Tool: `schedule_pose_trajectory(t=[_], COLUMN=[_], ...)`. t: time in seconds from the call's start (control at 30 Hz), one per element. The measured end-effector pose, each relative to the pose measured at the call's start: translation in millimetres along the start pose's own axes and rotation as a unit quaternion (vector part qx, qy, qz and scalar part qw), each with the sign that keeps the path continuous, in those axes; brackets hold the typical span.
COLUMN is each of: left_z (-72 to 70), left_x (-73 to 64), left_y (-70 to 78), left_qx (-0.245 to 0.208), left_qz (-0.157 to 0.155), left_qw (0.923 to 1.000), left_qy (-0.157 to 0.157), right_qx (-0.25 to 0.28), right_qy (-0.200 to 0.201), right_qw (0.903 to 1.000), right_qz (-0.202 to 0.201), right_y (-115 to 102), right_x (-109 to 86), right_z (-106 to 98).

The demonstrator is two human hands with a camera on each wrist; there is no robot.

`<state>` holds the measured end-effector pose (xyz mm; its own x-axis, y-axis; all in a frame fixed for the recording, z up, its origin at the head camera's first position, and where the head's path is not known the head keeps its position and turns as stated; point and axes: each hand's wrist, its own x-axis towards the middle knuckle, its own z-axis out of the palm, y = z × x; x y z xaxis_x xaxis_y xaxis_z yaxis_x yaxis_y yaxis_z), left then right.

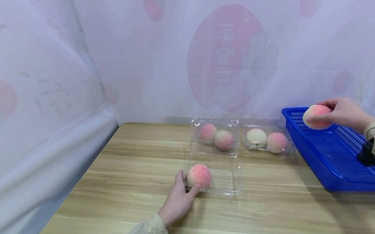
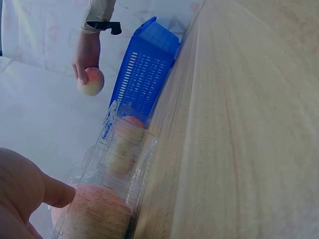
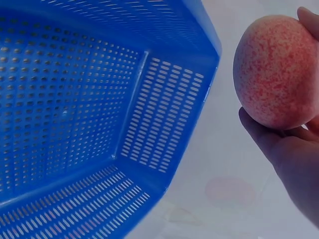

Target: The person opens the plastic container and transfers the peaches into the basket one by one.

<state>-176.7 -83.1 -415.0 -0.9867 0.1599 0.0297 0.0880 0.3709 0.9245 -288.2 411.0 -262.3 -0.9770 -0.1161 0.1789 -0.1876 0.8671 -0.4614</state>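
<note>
Hands (image 1: 177, 202) (image 1: 348, 115) each gripping peach (image 1: 199, 176) (image 1: 317, 118); clear two-peach box (image 1: 266, 139) between, blue basket (image 1: 327, 155) at right

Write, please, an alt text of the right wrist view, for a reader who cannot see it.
A person's right hand holds a round, pink-speckled peach beside a blue, perforated plastic basket. The basket fills the left of the picture, the peach is at the right, and behind them is a pale backdrop with a faint pink oval.

From here I see the right hand (image 3: 302, 167) gripping a speckled pink peach (image 3: 274, 72) near the blue slotted basket (image 3: 162, 115), pale sheet (image 3: 219, 149) beyond.
</note>
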Motion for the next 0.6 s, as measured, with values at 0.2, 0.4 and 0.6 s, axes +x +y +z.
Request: schedule_pose_trajectory(t=[0.2,0.4,0.6], left_z=[0.5,0.9,0.0], left_x=[0.2,0.8,0.6], left_y=[-0.1,-1.5,0.2], left_qx=[0.000,0.002,-0.001], left_qz=[0.001,0.009,0.012], left_qw=[1.0000,0.9999,0.9999], left_qy=[-0.003,0.006,0.007], right_qx=[0.004,0.001,0.017], right_qy=[-0.028,-0.012,0.040], right_qw=[0.9995,0.9999,0.9990], right_qz=[0.010,0.007,0.002], right_y=[-1.6,-4.2,-5.3], right_x=[-13.4,-28.3,-54.4], right_z=[0.9,-1.0,9.1])
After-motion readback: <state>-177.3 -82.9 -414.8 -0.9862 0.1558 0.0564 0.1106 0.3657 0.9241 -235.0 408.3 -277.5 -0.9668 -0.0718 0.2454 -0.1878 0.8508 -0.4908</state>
